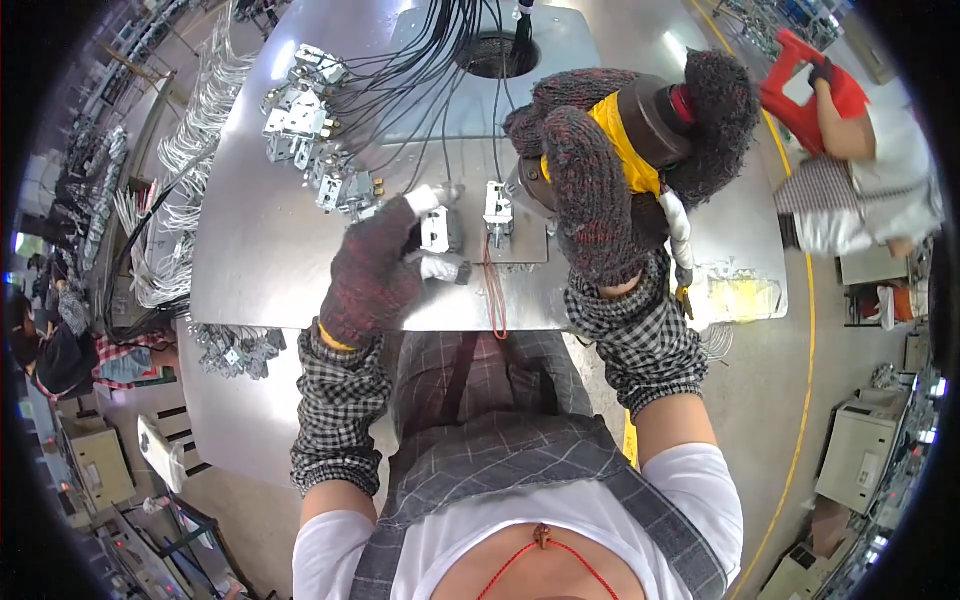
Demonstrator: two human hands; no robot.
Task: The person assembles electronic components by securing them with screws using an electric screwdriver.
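My left hand (pixel 375 275), in a dark red knitted glove with white-wrapped fingertips, pinches a small silvery metal block (pixel 437 232) between finger and thumb. Just right of it, a second metal block (pixel 498 205) with a reddish wire loop (pixel 494 290) sits on a flat plate (pixel 525 240). My right hand (pixel 590 190), also in a knitted glove, wraps round a yellow-and-black power tool (pixel 628 140). Dark knitted cloth covers the tool's far end. The tool's front end points toward the second block; whether it touches is hidden.
Several metal blocks on black cables (pixel 300 120) lie at the table's left. The cables run to a round hole (pixel 498 55) at the back. White wire bundles (pixel 200 130) hang at far left. A person (pixel 850 150) carrying a red plastic item (pixel 800 95) stands at right.
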